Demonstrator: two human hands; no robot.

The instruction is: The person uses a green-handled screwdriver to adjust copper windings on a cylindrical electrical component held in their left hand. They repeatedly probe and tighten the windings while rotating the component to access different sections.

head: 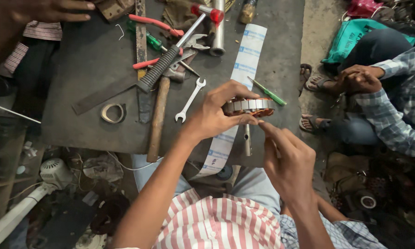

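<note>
While the left hand [214,115] grips a copper-wound motor ring [249,106], the right hand's [286,159] fingertips pinch at its lower edge, above a dark workbench [92,60].

Red-and-white striped shirt, pale blue trousers, bare forearms and hands [212,115] without rings or watch.

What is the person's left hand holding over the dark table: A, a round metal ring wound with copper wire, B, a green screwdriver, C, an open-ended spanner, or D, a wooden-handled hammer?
A: the left hand grips a round metal ring wound with copper wire, while the spanner, hammer and green screwdriver lie on the table; the right hand touches the ring's edge with its fingers.
</note>
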